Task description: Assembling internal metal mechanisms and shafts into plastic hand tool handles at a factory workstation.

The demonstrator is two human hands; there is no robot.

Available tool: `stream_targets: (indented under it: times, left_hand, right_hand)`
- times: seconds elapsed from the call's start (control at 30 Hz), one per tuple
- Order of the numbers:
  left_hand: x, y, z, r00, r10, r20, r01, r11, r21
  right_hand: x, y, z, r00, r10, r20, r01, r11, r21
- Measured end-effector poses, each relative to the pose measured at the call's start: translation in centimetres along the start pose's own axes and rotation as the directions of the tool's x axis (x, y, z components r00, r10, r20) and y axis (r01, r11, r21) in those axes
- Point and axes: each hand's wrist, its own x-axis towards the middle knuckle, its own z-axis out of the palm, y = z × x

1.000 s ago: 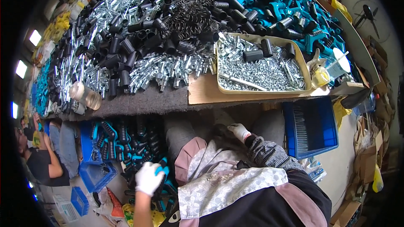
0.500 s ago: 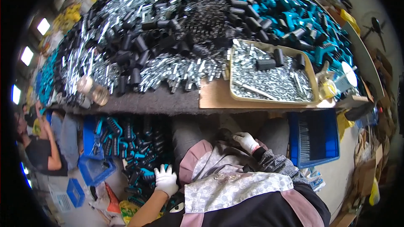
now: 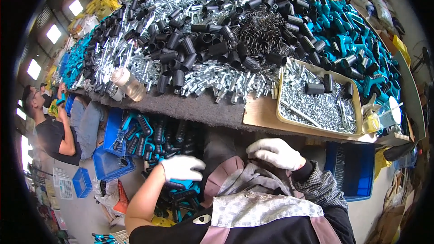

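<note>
Teal-and-black handle point(image 3: 178, 184): held low at the person's left side, below the table edge, mostly covered by the glove; its teal end shows under the fingers.
Left hand point(image 3: 182, 167): white glove, fingers curled over the handle, closed on it.
Right hand point(image 3: 275, 152): white glove, resting on grey cloth in the lap, fingers loosely bent; whether it grips anything cannot be told.
Blue crates point(image 3: 118, 135): beside the left hand, under the table, filled with more teal-and-black handles.
Table point(image 3: 203, 108): dark felt front edge, above both hands.
Tray point(image 3: 319, 101): on the table's right, holding small silver fittings and a few black caps.
Springs point(image 3: 260, 29): dark heap, mid-table, among black sleeves and silver tubes.
Plastic bottle point(image 3: 129, 84): lying near the left table edge.
</note>
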Motion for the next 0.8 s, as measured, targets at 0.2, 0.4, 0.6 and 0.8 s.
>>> stream_targets:
  times: [0.2,0.4,0.6,0.8]
  left_hand:
    - [2.5,5.1,-18.4,0.842,0.236,-0.486,-0.100,0.952,0.289]
    - [11.6,-0.4,-33.1,0.560,0.146,-0.816,0.127,0.958,0.258]
    - [21.6,-4.9,-41.8,0.495,-0.052,-0.867,0.007,0.998,-0.056]
    - [26.9,-9.3,-44.7,0.679,-0.086,-0.729,0.084,0.996,-0.040]
  right_hand:
    - [7.2,-3.4,-0.8,0.879,-0.419,-0.225,0.260,0.819,-0.511]
    - [10.4,0.0,-0.9,0.857,-0.401,-0.323,0.171,0.813,-0.557]
    - [10.0,-0.3,-1.4,0.870,-0.362,-0.334,0.127,0.820,-0.558]
    - [10.8,-0.5,-1.0,0.869,-0.379,-0.317,0.124,0.789,-0.602]
